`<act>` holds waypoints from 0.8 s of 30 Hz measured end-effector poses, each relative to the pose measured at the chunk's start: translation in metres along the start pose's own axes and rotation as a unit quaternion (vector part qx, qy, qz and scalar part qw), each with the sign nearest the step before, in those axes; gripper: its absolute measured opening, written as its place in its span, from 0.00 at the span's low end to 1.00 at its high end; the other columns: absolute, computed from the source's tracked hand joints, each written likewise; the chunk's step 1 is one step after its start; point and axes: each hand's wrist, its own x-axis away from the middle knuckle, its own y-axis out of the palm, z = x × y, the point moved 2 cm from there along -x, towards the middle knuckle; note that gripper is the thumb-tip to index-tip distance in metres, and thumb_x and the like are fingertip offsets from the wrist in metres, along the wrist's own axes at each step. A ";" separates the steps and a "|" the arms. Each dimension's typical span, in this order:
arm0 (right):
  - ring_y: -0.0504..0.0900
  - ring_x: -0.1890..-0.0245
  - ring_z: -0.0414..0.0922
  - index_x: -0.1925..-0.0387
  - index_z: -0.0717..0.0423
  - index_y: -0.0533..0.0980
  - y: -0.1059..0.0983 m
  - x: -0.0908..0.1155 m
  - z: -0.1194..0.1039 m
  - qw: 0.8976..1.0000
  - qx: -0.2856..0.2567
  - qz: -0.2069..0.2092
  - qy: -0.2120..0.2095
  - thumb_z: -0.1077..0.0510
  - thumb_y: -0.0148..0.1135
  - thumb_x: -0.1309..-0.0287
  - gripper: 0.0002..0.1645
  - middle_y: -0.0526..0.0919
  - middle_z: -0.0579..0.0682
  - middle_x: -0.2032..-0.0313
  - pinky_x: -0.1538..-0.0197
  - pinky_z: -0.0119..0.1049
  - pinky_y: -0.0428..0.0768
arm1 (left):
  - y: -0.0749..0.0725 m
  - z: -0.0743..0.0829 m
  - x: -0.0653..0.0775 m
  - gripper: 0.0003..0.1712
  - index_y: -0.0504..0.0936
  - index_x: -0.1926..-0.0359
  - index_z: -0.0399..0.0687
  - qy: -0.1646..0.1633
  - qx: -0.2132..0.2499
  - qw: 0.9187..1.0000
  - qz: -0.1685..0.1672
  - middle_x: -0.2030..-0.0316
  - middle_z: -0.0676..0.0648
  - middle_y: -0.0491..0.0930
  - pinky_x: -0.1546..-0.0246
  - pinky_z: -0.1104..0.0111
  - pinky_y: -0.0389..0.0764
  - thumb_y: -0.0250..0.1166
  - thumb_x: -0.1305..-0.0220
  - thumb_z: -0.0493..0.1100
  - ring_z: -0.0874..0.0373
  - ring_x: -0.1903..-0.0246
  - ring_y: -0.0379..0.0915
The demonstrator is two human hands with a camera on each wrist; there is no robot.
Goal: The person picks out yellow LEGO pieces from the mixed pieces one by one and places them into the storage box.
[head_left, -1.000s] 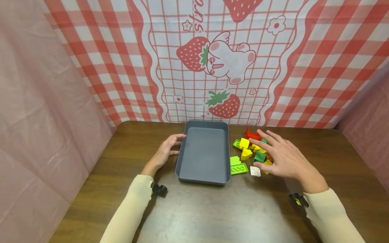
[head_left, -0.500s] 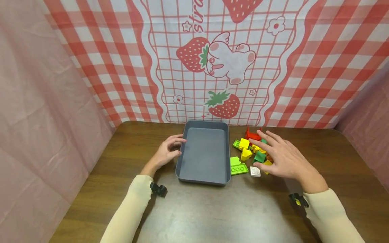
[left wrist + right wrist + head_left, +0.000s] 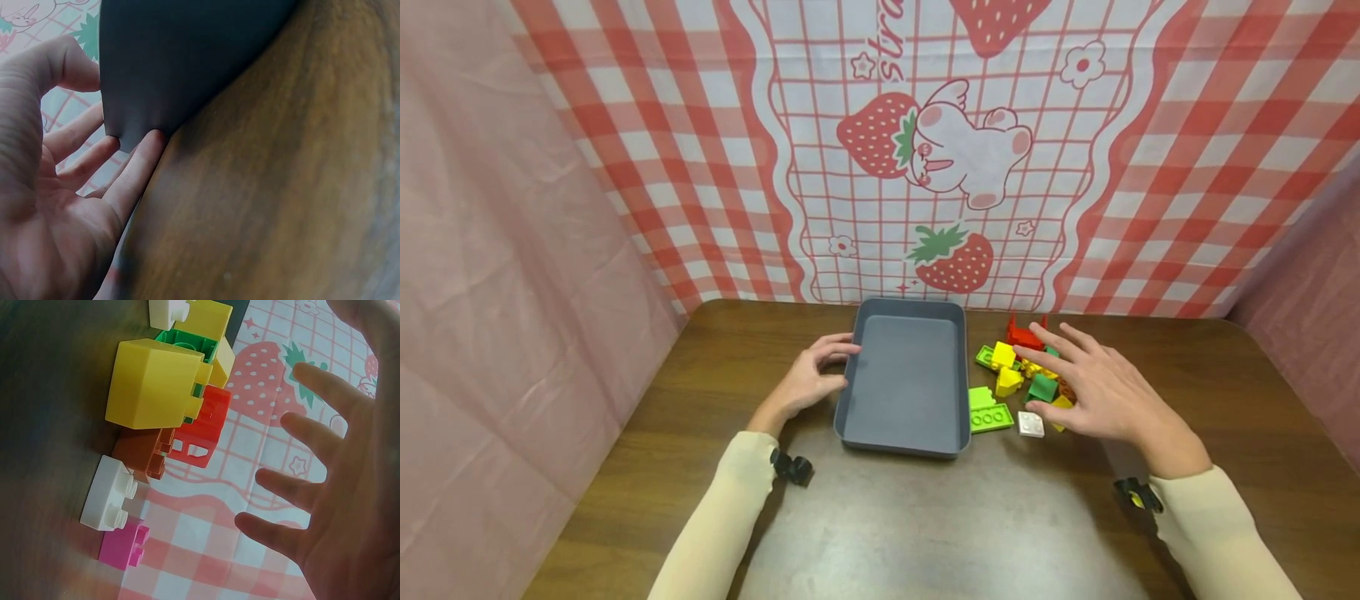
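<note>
The grey rectangular tray [image 3: 901,383] lies near the far edge of the table. My left hand [image 3: 805,379] is at its left side, fingertips and thumb against the outer wall and rim without wrapping round it; the left wrist view shows the fingers [image 3: 128,178] fairly straight at the tray's wall [image 3: 169,69]. To the right, my right hand [image 3: 1101,387] hovers with spread fingers over a pile of toy building bricks, holding nothing. Among them are a white brick [image 3: 1031,424], a green brick [image 3: 1042,387], a yellow brick [image 3: 150,384] and a red piece [image 3: 209,428]. The hand hides part of the pile.
Lime green bricks [image 3: 990,417] lie right beside the tray's right wall. A pink brick [image 3: 122,545] and a brown brick [image 3: 140,450] show in the right wrist view. Behind the wooden table [image 3: 880,533] hangs a strawberry-patterned cloth [image 3: 955,150], with pink curtains at both sides.
The left hand's fingers have shifted a little at the tray's side, the thumb now spread apart lower on the wall. The right hand, the tray and the bricks look the same.
</note>
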 end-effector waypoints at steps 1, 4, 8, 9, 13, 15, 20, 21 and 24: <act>0.61 0.29 0.66 0.29 0.39 0.68 0.000 0.000 0.000 1.000 -0.001 0.000 0.000 0.32 0.68 0.52 0.49 0.63 0.55 0.25 0.43 0.71 0.74 | 0.000 0.000 0.000 0.32 0.77 0.40 0.30 -0.002 0.002 1.000 0.000 0.28 0.33 0.63 0.40 0.38 0.74 0.62 0.50 0.20 0.35 0.36 0.69; 0.62 0.30 0.67 0.29 0.39 0.68 -0.001 0.000 0.001 1.000 -0.001 0.001 -0.002 0.33 0.69 0.52 0.48 0.64 0.54 0.25 0.43 0.72 0.73 | 0.000 -0.001 -0.001 0.32 0.78 0.40 0.30 -0.001 0.005 1.000 0.002 0.28 0.35 0.62 0.40 0.39 0.74 0.61 0.51 0.20 0.35 0.36 0.69; 0.65 0.32 0.66 0.29 0.40 0.69 -0.001 -0.001 0.001 1.000 0.004 0.002 -0.004 0.33 0.68 0.52 0.48 0.66 0.55 0.26 0.44 0.69 0.75 | 0.000 0.013 0.001 0.32 0.76 0.40 0.26 -0.002 0.016 1.000 -0.001 0.28 0.30 0.61 0.39 0.35 0.71 0.60 0.51 0.19 0.29 0.36 0.67; 0.66 0.33 0.65 0.29 0.40 0.69 -0.001 -0.001 0.001 1.000 0.005 0.002 -0.004 0.33 0.68 0.52 0.48 0.66 0.55 0.26 0.45 0.69 0.76 | 0.001 0.017 0.002 0.31 0.76 0.41 0.24 0.000 0.016 1.000 -0.002 0.28 0.28 0.60 0.39 0.34 0.71 0.60 0.51 0.19 0.28 0.37 0.66; 0.68 0.36 0.62 0.30 0.41 0.70 -0.003 0.000 0.003 1.000 0.007 -0.001 -0.006 0.33 0.69 0.53 0.48 0.68 0.56 0.28 0.48 0.65 0.78 | 0.002 0.032 0.005 0.30 0.75 0.41 0.21 0.005 0.015 1.000 -0.007 0.29 0.25 0.60 0.40 0.33 0.70 0.59 0.50 0.19 0.25 0.37 0.66; 0.70 0.38 0.61 0.31 0.42 0.71 -0.005 0.000 0.004 1.000 0.003 -0.003 -0.007 0.35 0.71 0.54 0.48 0.70 0.57 0.29 0.51 0.63 0.80 | 0.002 0.032 0.006 0.30 0.75 0.41 0.21 0.008 0.011 1.000 -0.006 0.30 0.25 0.60 0.41 0.33 0.71 0.59 0.50 0.19 0.26 0.37 0.66; 0.73 0.44 0.59 0.33 0.44 0.73 -0.015 -0.008 0.002 1.000 -0.016 -0.017 0.001 0.39 0.75 0.56 0.46 0.77 0.57 0.36 0.56 0.59 0.83 | 0.000 0.033 0.008 0.30 0.75 0.41 0.21 0.006 0.005 1.000 -0.002 0.30 0.25 0.60 0.41 0.33 0.71 0.59 0.51 0.19 0.27 0.37 0.67; 0.73 0.45 0.58 0.34 0.44 0.74 -0.018 -0.010 0.001 1.000 -0.018 -0.021 0.004 0.40 0.75 0.56 0.45 0.78 0.57 0.37 0.57 0.58 0.83 | 0.000 0.034 0.008 0.30 0.75 0.41 0.21 0.005 0.007 1.000 -0.003 0.30 0.25 0.60 0.40 0.33 0.71 0.59 0.50 0.19 0.27 0.37 0.66; 0.73 0.46 0.58 0.36 0.44 0.76 -0.027 -0.017 -0.003 0.999 -0.023 -0.028 0.014 0.41 0.76 0.56 0.43 0.80 0.56 0.41 0.56 0.59 0.83 | 0.001 0.035 0.008 0.30 0.74 0.41 0.21 0.001 0.014 1.000 -0.009 0.29 0.25 0.59 0.39 0.33 0.70 0.59 0.49 0.19 0.26 0.36 0.65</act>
